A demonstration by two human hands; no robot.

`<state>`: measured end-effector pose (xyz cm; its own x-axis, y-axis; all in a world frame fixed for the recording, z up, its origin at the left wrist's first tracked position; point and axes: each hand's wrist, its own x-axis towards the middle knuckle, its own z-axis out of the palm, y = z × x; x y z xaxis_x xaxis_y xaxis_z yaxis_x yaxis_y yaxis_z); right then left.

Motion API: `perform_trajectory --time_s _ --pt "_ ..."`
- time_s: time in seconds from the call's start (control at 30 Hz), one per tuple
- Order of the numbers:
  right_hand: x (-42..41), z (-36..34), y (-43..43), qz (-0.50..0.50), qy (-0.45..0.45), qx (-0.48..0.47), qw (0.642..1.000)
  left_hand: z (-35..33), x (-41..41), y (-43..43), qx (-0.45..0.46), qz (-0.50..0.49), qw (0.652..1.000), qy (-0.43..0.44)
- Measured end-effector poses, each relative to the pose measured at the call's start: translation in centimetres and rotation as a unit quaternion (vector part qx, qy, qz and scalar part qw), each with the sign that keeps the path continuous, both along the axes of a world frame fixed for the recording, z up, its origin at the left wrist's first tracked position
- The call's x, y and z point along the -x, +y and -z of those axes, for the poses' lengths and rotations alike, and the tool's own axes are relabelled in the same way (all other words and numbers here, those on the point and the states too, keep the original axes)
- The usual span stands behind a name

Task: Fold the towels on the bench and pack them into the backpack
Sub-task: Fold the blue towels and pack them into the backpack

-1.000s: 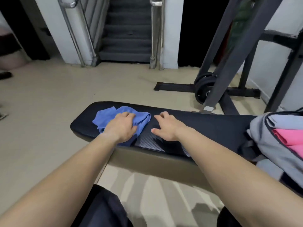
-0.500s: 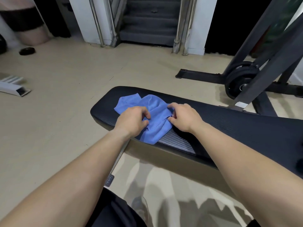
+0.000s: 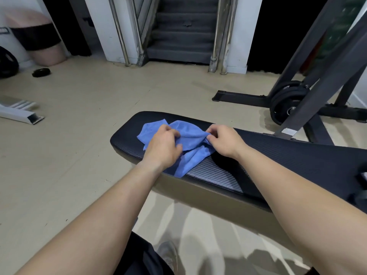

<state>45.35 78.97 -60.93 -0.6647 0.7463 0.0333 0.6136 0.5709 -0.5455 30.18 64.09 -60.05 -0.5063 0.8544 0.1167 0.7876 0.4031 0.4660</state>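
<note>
The blue towel (image 3: 191, 135) lies crumpled at the left end of the tabletop (image 3: 288, 153), its long run slanting from far left toward the near edge. The left hand (image 3: 163, 146) pinches a fold over its middle, the right hand (image 3: 225, 141) pinches its right edge; spreading it likely means pulling apart sideways

The crumpled blue cloth towel (image 3: 190, 139) looks soft, matt and finely napped. At its left end, the long black padded bench (image 3: 288, 147) has a ribbed, faintly sheeny cover, possibly vinyl. The beige floor (image 3: 99, 96) looks smooth; the stair rails (image 3: 118, 30) are polished metal.
</note>
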Motion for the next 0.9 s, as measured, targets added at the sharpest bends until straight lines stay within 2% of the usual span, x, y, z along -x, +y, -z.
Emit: perform_trajectory --time_s 0.07,0.1,0.23,0.3,0.4,0.47,0.6,0.77,0.9 --pt "-0.8 -1.0 -0.1 -0.012 0.043 0.06 0.997 0.3 -0.9 0.2 0.066 0.025 0.996 0.063" --pt "-1.2 -1.5 -0.2 -0.022 0.057 0.08 0.995 0.3 -1.6 0.4 0.064 0.038 0.993 0.09" --pt "-3.1 -3.6 -0.2 -0.038 0.117 0.117 0.985 0.3 -3.3 1.4 -0.023 0.084 0.99 0.115" --pt "-4.1 -4.5 -0.1 -0.025 0.131 0.114 0.984 -0.1 -3.8 1.7 -0.068 0.092 0.99 0.077" --pt "-6.0 -6.1 -0.3 -0.037 0.116 0.133 0.984 -1.0 -4.5 1.8 -0.111 0.104 0.988 0.018" --pt "-7.5 -7.0 -0.5 -0.053 0.085 0.13 0.986 -1.5 -4.9 1.8 -0.128 0.109 0.985 0.031" --pt "-10.0 -8.4 -0.4 -0.043 0.051 0.061 0.996 -4.2 -5.4 2.3 -0.156 0.108 0.98 0.052" --pt "-12.9 -11.6 0.0 -0.019 0.04 0.017 0.999 -11.4 -6.7 4.0 -0.152 0.076 0.981 0.096" --pt "-15.1 -14.5 -0.4 -0.004 0.025 0.028 0.999 -17.4 -8.3 5.1 -0.157 0.072 0.972 0.157"
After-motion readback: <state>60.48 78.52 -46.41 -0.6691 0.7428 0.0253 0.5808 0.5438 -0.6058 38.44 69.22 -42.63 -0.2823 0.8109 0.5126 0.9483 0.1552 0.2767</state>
